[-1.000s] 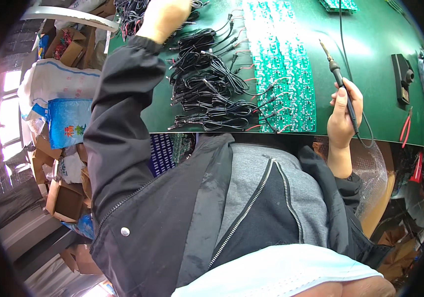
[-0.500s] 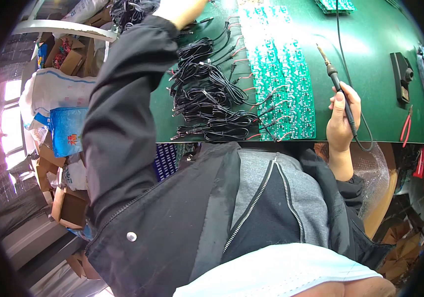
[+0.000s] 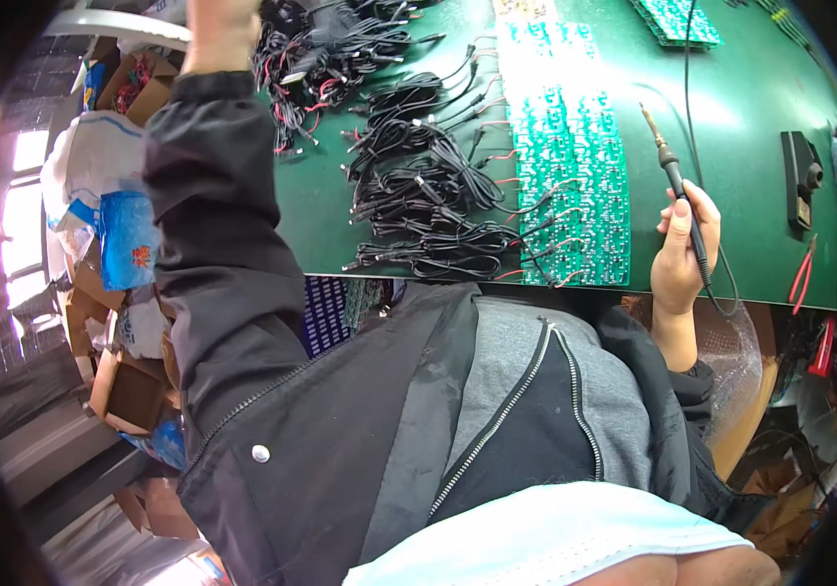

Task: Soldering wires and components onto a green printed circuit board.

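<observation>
My right hand point(image 3: 682, 249) is wrapped round the dark handle of a soldering iron point(image 3: 670, 161), its metal tip pointing up and away over the table. To the left of it lie long panels of green circuit boards point(image 3: 575, 146). Coiled black cables point(image 3: 423, 186) lie in a row along the panels' left side, their red and black wire ends reaching onto the boards. My left arm stretches to the far left; only the wrist and part of my left hand point(image 3: 221, 34) show, the fingers cut off by the top edge. Beside it is a heap of black cables with red ends point(image 3: 330, 59).
On the green table point(image 3: 751, 98) at the right are a black soldering iron stand point(image 3: 797, 181) and red-handled pliers point(image 3: 803, 273). More green boards point(image 3: 677, 21) lie at the back right. Cartons and a blue bag point(image 3: 127, 239) stand left of the table. The iron's cord loops beside my right hand.
My left hand has moved left from above the cables toward the far left, uncovering the cable heap. The right hand still holds the iron; the view has shifted slightly.
</observation>
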The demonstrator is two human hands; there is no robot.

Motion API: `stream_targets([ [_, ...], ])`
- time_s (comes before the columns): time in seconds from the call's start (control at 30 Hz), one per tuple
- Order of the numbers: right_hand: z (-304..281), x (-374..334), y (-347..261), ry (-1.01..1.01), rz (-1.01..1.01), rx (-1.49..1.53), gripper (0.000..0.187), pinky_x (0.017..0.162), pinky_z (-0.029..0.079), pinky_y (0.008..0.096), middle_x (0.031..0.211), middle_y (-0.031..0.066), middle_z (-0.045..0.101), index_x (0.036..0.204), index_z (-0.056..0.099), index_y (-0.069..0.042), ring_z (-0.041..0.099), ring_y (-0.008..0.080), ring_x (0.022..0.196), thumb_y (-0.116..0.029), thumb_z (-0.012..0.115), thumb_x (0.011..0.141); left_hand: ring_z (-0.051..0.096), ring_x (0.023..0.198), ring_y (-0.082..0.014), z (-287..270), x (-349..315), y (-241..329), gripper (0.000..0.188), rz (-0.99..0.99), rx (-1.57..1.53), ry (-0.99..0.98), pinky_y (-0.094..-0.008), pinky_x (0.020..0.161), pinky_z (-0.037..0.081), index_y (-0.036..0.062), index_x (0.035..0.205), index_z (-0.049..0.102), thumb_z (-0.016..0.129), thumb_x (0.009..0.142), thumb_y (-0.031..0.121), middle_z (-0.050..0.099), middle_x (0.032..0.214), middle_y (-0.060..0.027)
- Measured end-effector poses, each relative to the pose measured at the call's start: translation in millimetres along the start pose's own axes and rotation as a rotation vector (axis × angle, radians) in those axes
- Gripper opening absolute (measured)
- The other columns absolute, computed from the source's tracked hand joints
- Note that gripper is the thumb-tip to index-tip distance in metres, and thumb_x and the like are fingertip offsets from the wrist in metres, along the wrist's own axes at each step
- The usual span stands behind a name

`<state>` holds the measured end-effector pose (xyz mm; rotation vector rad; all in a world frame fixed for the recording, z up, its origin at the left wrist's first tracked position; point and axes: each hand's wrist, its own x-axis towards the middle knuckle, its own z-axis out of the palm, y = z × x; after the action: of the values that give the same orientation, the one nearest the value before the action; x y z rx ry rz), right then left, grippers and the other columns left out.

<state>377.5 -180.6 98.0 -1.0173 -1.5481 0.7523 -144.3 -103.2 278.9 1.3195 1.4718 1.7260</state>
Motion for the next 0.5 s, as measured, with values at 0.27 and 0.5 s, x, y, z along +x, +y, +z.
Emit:
stream_targets([
  [0.27, -0.8, 1.9, 3.1, 0.015, 0.022, -0.015, 0.029, 0.071, 0.051, 0.0216, 0.109, 0.0109, 0.068, 0.128, 0.059, 0.004, 0.059, 0.0077, 0.082, -0.015, 0.057, 0.107, 0.057, 0.068, -0.0129, -49.5, -38.1, 60.8, 0.02, -0.078, -0.148, -0.042, -0.0286, 0.062, 0.05, 0.0025, 0.105, 0.057, 0.048, 0.106, 0.02, 0.055, 0.081, -0.0049],
  [0.5, -2.5, -0.9, 6.0, 0.033, 0.037, -0.059, 0.03, 0.071, 0.051, 0.0217, 0.109, 0.0106, 0.069, 0.129, 0.059, 0.004, 0.059, 0.0075, 0.082, -0.016, 0.057, 0.107, 0.067, 0.08, -0.0174, -44.4, -60.6, 15.4, 0.027, 0.033, 0.764, -0.092, -0.031, 0.073, 0.053, -0.0009, 0.097, 0.073, 0.067, 0.098, 0.025, 0.071, 0.086, -0.0072],
])
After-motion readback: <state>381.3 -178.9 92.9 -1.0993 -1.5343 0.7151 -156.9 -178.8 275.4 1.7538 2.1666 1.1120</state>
